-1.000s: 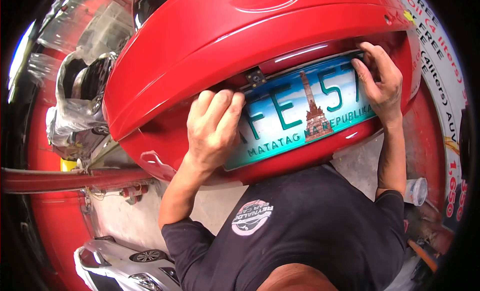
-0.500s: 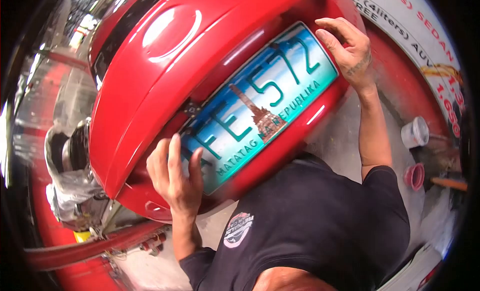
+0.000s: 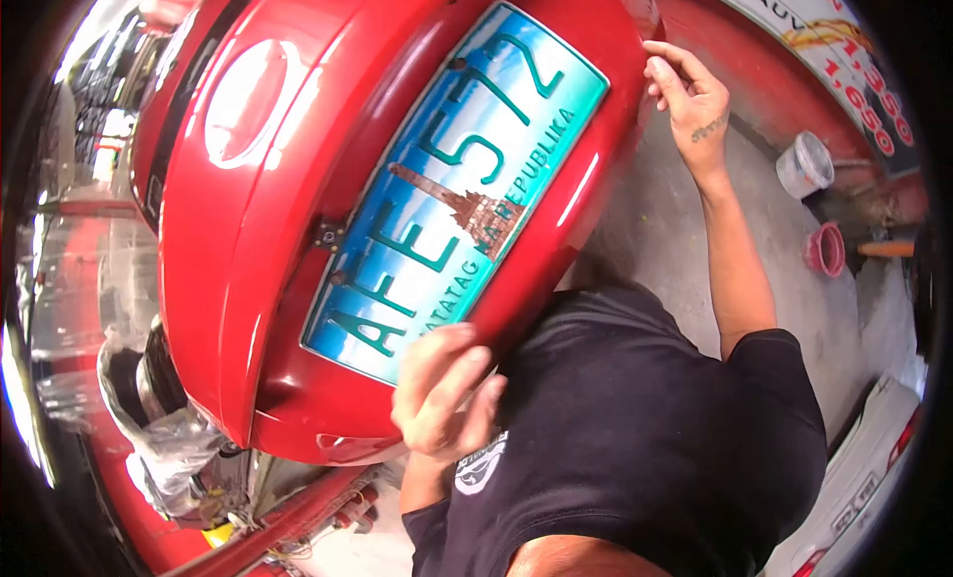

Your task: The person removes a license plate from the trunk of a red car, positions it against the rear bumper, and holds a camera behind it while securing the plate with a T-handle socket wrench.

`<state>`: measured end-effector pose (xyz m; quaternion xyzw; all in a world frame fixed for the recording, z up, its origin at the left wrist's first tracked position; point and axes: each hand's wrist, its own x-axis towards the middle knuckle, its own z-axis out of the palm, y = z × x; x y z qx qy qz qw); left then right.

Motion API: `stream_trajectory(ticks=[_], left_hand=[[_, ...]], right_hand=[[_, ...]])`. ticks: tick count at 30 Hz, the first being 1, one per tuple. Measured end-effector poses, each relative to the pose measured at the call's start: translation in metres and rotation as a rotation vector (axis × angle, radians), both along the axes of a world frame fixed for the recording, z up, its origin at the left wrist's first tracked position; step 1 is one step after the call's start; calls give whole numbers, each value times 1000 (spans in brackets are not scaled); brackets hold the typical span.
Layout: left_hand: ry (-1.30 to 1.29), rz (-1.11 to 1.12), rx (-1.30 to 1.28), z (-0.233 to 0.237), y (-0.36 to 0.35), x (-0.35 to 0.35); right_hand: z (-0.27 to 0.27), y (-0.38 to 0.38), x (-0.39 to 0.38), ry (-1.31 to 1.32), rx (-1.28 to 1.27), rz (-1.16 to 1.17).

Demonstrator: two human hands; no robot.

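A license plate point(image 3: 427, 210), blue, white and green with "AFE 572", lies against the red car panel point(image 3: 238, 309), tilted in view. My left hand point(image 3: 447, 393) is just off the plate's lower left corner, its fingers loosely bent and apart, with nothing seen in them. To the right of the plate, by the panel's edge, my right hand point(image 3: 685, 95) has thumb and index finger pinched together. Whatever may be between those fingertips is too small to make out. Dark screw spots show on the plate's upper edge. A small bracket point(image 3: 329, 235) sits beside it.
On the floor at the right stand a white bucket point(image 3: 805, 166) and a pink cup point(image 3: 825, 249). A white car point(image 3: 864, 478) is at the lower right. Plastic-wrapped parts point(image 3: 174, 443) are at the left, and a printed sign point(image 3: 844, 61) is at the upper right.
The view has shifted, with plate and panel now farther left and steeper. My left hand has come off the plate's left end toward its lower corner. My right fingers have closed into a pinch.
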<state>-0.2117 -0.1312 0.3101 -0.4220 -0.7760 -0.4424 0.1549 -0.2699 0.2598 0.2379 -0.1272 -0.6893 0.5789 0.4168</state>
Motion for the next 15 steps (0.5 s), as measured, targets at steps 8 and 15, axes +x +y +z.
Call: stream_trajectory(ticks=[8, 15], left_hand=[[-933, -847, -81, -37, 51, -12], [-1181, -669, -337, -104, 125, 8]], right_hand=[[-146, -7, 87, -192, -634, 15], [-263, -39, 162, -682, -860, 309]])
